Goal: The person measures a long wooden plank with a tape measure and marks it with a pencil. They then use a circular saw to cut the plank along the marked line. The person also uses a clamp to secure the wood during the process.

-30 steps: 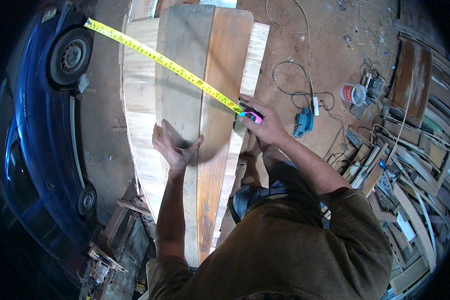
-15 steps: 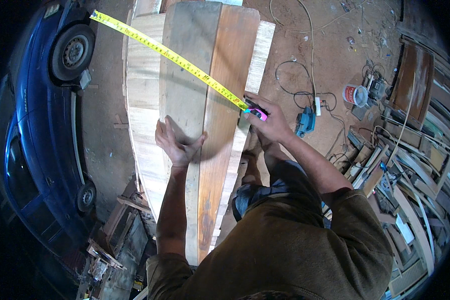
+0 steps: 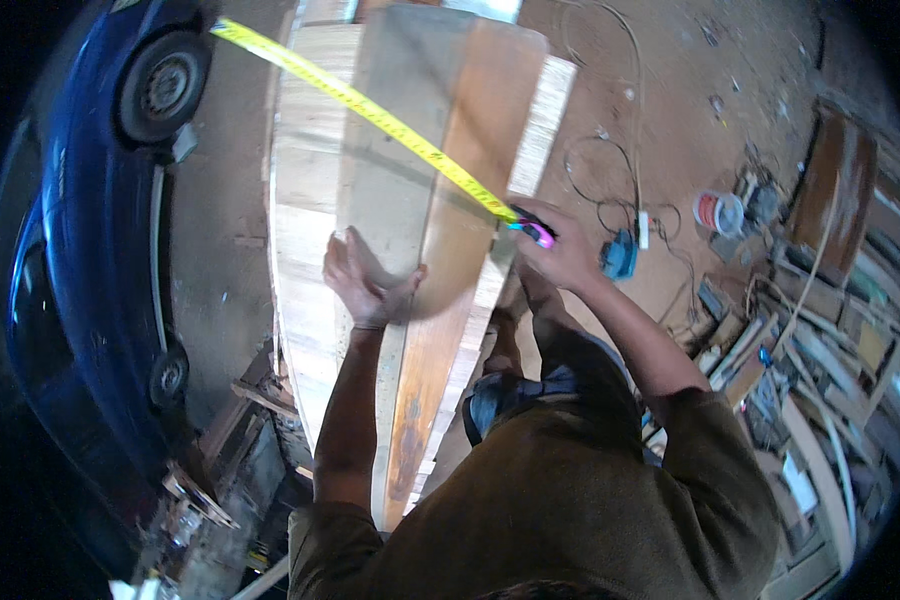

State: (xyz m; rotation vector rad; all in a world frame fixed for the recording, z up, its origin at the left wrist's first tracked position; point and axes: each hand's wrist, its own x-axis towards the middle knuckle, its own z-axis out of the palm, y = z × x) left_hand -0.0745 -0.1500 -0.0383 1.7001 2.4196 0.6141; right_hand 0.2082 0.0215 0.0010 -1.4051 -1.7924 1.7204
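Observation:
My right hand (image 3: 558,245) grips a tape measure (image 3: 533,233) with a pink and turquoise case, at the right edge of the boards. Its yellow blade (image 3: 370,108) is pulled far out and slants up to the left, past the boards' left edge. Below the blade, my left hand (image 3: 365,288) rests with spread fingers on the long wooden boards, holding nothing. Under it lies a greyish board (image 3: 400,75), and alongside that a reddish-brown board (image 3: 485,105). Pale planks (image 3: 308,175) lie beneath both and show on either side.
A blue car (image 3: 95,270) stands at the left. On the earth floor to the right are a blue power tool (image 3: 618,256), cables, a white bucket (image 3: 718,212) and a large heap of wood scraps (image 3: 820,330). More wood pieces (image 3: 255,395) lie at the lower left.
The whole view has shifted slightly, so the boards and car sit further right, and it is blurrier. Both hands keep their places; the tape blade stays extended.

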